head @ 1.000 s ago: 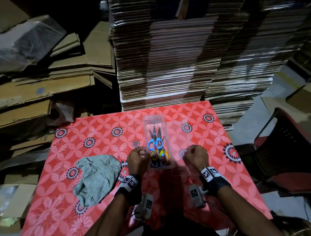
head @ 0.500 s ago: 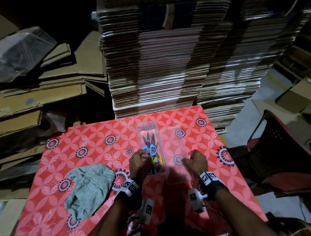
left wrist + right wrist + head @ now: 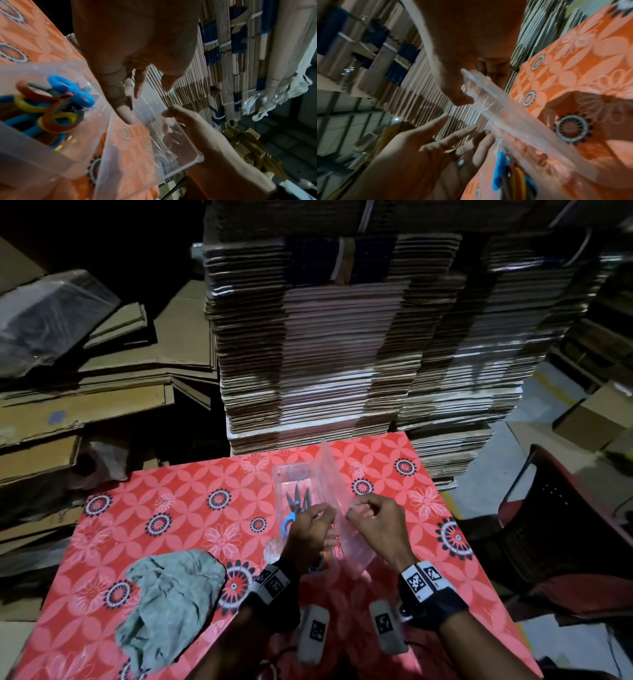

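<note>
A clear plastic box [image 3: 294, 472] lies on the red flowered table [image 3: 178, 508]. It holds several scissors [image 3: 296, 502] with blue, yellow and red handles [image 3: 56, 102]. My right hand [image 3: 353, 512] pinches the near end of the clear lid [image 3: 333, 481] between thumb and fingers [image 3: 462, 98]. The lid [image 3: 145, 142] stands tilted on edge along the box's right side. My left hand [image 3: 320, 510] hovers over the box with straight fingers [image 3: 126, 115] reaching to the lid [image 3: 513, 121] and holds nothing. The near half of the box is hidden under this hand.
A crumpled grey cloth [image 3: 171, 601] lies at the table's near left. Tall stacks of flat cardboard [image 3: 342, 337] rise right behind the table, with looser sheets [image 3: 102, 371] at the left. A dark red plastic chair [image 3: 565, 525] stands close to the right edge.
The lid lay flat on the table right of the box; my right hand has raised it onto its edge. My left hand has uncurled and reached toward the lid.
</note>
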{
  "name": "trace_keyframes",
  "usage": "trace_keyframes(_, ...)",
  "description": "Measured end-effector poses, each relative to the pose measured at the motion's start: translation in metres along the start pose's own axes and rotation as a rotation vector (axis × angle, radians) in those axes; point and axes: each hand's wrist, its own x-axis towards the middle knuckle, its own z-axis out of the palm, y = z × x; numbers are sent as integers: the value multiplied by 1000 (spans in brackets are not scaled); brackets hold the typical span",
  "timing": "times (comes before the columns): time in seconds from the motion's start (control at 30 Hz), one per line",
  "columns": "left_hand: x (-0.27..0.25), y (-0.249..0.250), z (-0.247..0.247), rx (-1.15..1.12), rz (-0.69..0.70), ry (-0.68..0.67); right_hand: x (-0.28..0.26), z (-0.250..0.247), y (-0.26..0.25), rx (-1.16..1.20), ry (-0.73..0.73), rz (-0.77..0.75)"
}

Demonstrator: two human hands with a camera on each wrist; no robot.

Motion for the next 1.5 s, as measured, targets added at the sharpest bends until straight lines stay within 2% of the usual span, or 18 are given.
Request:
trace_keyframes(0.07,-4,12,3,-35,-48,-16,-7,6,-13,42,-30,-62)
trace_keyframes(0.17,-9,22,1,-61,-45,-40,-17,15,-28,47,-100,-142)
trace_keyframes(0.3,-15,26,-6,-17,56,23,-17,18,-30,78,-252,-128)
trace_keyframes(0.37,-16,24,-15,-62,60,49,-15,18,-24,76,-302,-118)
trace_keyframes(0.43,-13,22,-22,-81,81,100,-10,19,-17,43,-272,-117)
trace_keyframes(0.57,-7,13,-37,-20,92,182,-3,15,-2,-118,-86,-77)
trace_keyframes(0.6,-7,13,-40,-13,84,199,-2,13,2,-150,-102,-52)
trace_keyframes(0.7,-5,6,-51,-32,66,198,-1,15,17,-115,-282,69)
trace_keyframes(0.8,-7,-1,-60,-17,66,219,-3,24,30,-77,-367,59)
trace_keyframes(1.03,-2,-34,-88,199,147,349,-10,49,37,-57,-268,84)
trace_keyframes(1.23,-18,-24,-82,365,179,279,-16,61,52,-71,-203,34)
trace_keyframes(1.37,-20,-25,-75,367,291,281,-18,61,51,-31,-197,3)
trace_keyframes(1.5,-15,-28,-75,394,203,295,-19,63,50,-39,-230,-42)
